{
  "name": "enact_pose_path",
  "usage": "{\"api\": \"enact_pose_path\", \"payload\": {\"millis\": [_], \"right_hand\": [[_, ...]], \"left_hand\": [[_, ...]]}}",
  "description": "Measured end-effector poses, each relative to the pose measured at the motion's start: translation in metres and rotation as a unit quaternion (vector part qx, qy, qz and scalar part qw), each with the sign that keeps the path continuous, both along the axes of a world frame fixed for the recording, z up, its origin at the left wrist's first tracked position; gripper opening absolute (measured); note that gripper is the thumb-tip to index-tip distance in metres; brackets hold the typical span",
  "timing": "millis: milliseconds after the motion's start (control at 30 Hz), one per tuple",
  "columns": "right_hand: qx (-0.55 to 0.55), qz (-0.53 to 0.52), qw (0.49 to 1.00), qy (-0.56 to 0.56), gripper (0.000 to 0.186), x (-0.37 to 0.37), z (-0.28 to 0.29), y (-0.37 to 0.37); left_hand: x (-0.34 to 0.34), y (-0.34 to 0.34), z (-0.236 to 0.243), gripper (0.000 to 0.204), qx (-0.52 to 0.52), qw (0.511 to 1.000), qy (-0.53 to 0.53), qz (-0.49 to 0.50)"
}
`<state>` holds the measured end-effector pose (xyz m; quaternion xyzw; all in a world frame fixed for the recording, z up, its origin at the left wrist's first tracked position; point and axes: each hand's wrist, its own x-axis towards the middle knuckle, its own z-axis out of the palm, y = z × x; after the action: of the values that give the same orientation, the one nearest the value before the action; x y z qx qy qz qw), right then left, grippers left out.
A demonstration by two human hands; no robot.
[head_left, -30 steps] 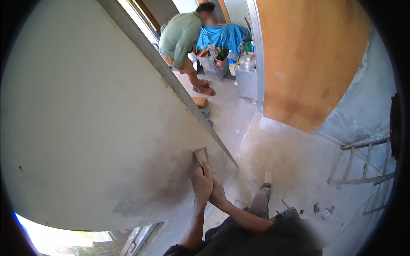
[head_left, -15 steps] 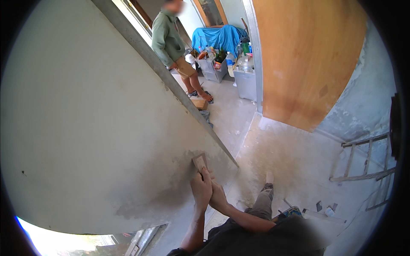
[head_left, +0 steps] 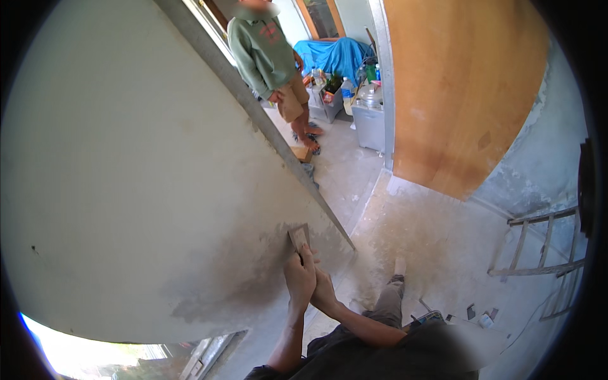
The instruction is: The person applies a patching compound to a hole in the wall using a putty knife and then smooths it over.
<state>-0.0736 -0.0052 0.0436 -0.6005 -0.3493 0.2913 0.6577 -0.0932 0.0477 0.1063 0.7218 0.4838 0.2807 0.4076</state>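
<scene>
My left hand (head_left: pixel 299 277) is closed round a flat, rectangular hand tool (head_left: pixel 299 238), pale with a darker edge, possibly a scraper or a sanding block. Pressed close below it, my right hand (head_left: pixel 323 293) also grips; its fingers are partly hidden behind the left. The tool's far edge lies at the pale wall (head_left: pixel 145 164), beside a rough grey-brown patch (head_left: pixel 237 278) low on that surface. A grey edge strip (head_left: pixel 244 111) runs down the wall's right side to a corner near the tool.
Beyond the wall a person (head_left: pixel 269 63) in a green hoodie stands near grey boxes (head_left: pixel 368 123) of bottles and a blue tarp (head_left: pixel 332 56). A wooden panel (head_left: pixel 462 95) rises on the right. A ladder (head_left: pixel 535 244) leans there; small scraps (head_left: pixel 486 318) lie on the dusty floor (head_left: pixel 437 253).
The tool has shifted very slightly upward and right, both hands staying on it. The person in the green hoodie has turned more toward me. My view has moved a little.
</scene>
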Motion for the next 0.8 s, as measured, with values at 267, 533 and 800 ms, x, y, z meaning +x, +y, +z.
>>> {"api": "enact_pose_path", "payload": {"millis": [267, 533, 800], "right_hand": [[0.001, -0.005, 1.000, -0.020, 0.031, 0.001, 0.004, 0.001], [0.004, -0.017, 0.998, -0.067, 0.035, 0.003, 0.012, -0.003], [-0.022, 0.003, 0.998, -0.056, 0.029, 0.006, 0.013, -0.003]], "left_hand": [[0.002, -0.001, 0.011, 0.039, 0.008, 1.000, -0.008, -0.001], [0.001, -0.005, 0.019, 0.046, 0.037, 0.999, 0.003, 0.014], [0.002, -0.002, 0.004, 0.045, 0.067, 0.997, -0.039, 0.018]]}}
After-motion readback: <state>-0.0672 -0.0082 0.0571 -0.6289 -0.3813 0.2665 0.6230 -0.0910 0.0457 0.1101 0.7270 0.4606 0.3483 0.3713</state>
